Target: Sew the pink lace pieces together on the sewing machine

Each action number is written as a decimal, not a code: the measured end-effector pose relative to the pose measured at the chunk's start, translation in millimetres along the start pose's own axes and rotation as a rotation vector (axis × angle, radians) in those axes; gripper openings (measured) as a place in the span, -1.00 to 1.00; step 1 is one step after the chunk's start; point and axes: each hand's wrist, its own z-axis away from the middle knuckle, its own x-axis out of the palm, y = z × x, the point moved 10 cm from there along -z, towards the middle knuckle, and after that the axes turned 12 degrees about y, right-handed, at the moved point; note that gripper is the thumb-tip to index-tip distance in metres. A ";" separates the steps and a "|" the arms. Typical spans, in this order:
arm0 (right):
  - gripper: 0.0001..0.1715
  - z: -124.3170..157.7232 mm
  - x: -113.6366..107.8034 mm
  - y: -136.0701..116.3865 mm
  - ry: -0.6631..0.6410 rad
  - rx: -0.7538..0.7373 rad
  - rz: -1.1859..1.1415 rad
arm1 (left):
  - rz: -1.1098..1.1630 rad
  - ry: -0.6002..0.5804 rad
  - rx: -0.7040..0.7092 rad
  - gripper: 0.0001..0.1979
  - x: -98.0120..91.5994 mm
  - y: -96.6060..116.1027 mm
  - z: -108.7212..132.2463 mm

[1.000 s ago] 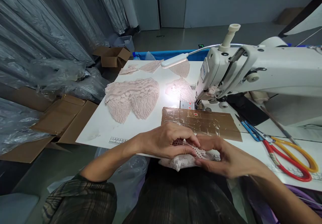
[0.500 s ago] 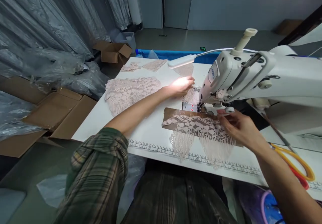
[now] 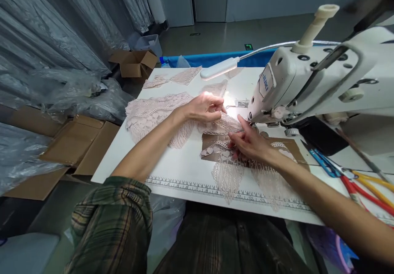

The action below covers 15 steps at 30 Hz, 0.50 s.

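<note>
My left hand (image 3: 205, 107) is closed on a small piece of pale pink lace (image 3: 222, 124), holding it just left of the white sewing machine (image 3: 310, 81) under the lamp. My right hand (image 3: 250, 143) rests with fingers pressed on a fringed pink lace panel (image 3: 234, 171) that lies over a brown cardboard sheet (image 3: 292, 148). Its fingertips meet the small lace piece near the machine's needle area.
A stack of pink lace (image 3: 150, 116) lies at the left of the white table (image 3: 184, 167), with more pieces (image 3: 181, 77) at the back. Scissors with blue, red and yellow handles (image 3: 353, 175) lie at the right. Cardboard boxes (image 3: 80, 142) and plastic sheeting stand to the left.
My left hand pulled a small lace piece from under the lamp toward the needle. My right hand slid left along the fringed panel to meet it. Earlier both hands held bundled lace at the table edge.
</note>
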 end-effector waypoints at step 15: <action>-0.79 -17.0 -3.4 -6.5 0.164 0.077 -0.079 | 0.400 0.001 -0.309 -0.59 19.8 -21.4 26.2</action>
